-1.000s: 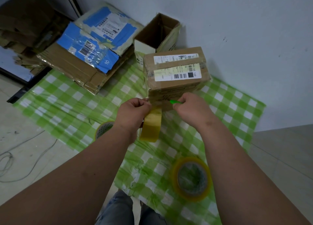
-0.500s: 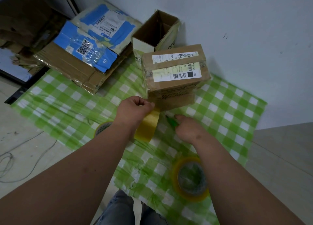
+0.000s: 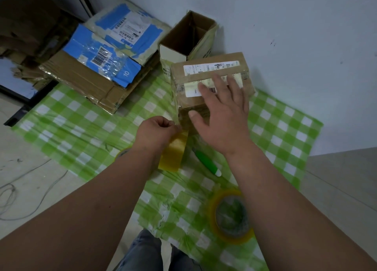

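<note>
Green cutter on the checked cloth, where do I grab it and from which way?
Pinch the green cutter across its slim green middle, coming straight down from above. It lies flat on the checked cloth with both long sides free, so fingers fit either side.

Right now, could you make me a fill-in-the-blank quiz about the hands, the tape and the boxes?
1. The yellowish tape roll is gripped by the ____ hand.
2. The right hand spreads its fingers over the sealed cardboard box and holds ____.
3. The small cutter lying on the checked cloth has a ____ handle.
4. The smaller box behind the sealed one has its top ____.

Missing words: left; nothing; green; open.
</note>
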The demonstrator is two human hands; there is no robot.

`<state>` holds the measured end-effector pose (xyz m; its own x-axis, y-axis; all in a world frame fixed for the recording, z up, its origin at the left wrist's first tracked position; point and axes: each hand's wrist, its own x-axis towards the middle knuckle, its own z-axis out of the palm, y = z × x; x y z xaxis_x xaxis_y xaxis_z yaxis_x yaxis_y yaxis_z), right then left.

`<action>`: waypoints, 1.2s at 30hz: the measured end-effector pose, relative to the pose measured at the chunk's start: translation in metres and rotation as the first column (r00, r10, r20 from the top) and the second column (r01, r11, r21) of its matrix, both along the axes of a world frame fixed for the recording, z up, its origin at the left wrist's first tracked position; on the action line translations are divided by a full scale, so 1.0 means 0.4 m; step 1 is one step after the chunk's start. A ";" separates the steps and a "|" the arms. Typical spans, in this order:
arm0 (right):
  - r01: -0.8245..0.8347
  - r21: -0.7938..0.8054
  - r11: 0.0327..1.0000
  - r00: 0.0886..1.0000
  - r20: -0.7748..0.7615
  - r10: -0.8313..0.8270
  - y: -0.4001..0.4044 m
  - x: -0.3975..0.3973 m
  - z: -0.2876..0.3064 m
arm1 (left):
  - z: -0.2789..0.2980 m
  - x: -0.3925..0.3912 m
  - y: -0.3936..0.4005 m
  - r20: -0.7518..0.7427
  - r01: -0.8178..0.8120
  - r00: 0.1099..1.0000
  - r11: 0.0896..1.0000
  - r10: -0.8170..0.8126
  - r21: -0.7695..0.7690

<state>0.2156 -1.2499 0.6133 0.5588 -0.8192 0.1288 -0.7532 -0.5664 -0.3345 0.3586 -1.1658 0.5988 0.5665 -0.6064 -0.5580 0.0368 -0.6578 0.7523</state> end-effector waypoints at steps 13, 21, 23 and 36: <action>0.067 -0.069 0.995 0.998 -0.008 -0.068 -0.016 0.017 -0.039 | -0.006 0.048 -0.017 -0.055 -0.012 0.998 0.997 0.016 0.073; 0.082 -0.095 0.992 0.996 0.038 -0.079 -0.015 0.020 -0.051 | -0.017 0.050 -0.027 -0.008 -0.004 1.000 0.997 0.005 0.082; 0.084 -0.084 0.993 0.994 0.073 -0.078 -0.015 0.018 -0.052 | -0.021 0.055 -0.025 -0.028 -0.004 1.000 0.997 0.007 0.080; 0.127 -0.094 0.987 0.987 0.108 -0.116 -0.024 0.036 -0.066 | -0.022 0.058 -0.028 -0.087 -0.006 0.996 0.999 0.010 0.051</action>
<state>0.2298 -1.2597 0.5871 0.4357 -0.8603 0.2648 -0.7835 -0.5073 -0.3588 0.3820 -1.1772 0.5900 0.5192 -0.5716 -0.6354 0.1063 -0.6945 0.7116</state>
